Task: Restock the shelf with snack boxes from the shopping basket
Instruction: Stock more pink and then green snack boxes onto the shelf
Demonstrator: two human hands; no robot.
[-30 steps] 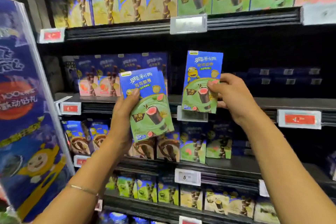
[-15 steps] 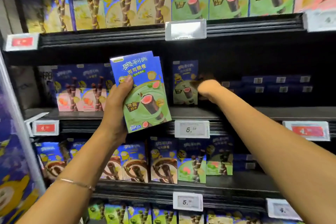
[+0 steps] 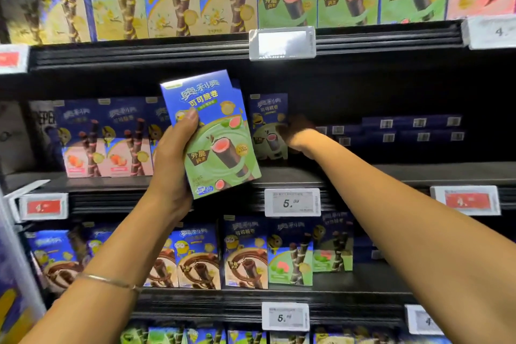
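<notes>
My left hand (image 3: 170,165) grips a blue and green snack box (image 3: 220,148) upright in front of the middle shelf (image 3: 391,173); the edge of a second box shows just behind it. My right hand (image 3: 298,134) reaches deep into that shelf, its fingers curled on the right edge of a matching green snack box (image 3: 266,117) that stands on the shelf in shadow. The shopping basket is out of view.
Pink snack boxes (image 3: 109,145) stand to the left on the middle shelf, and flat blue boxes (image 3: 405,131) lie stacked at the back right. The shelves above and below are lined with boxes (image 3: 245,254). A price tag (image 3: 291,202) hangs on the shelf edge.
My right hand has carried its green box from in front of the shelf into the shelf and stood it there. My left hand has risen slightly with its box.
</notes>
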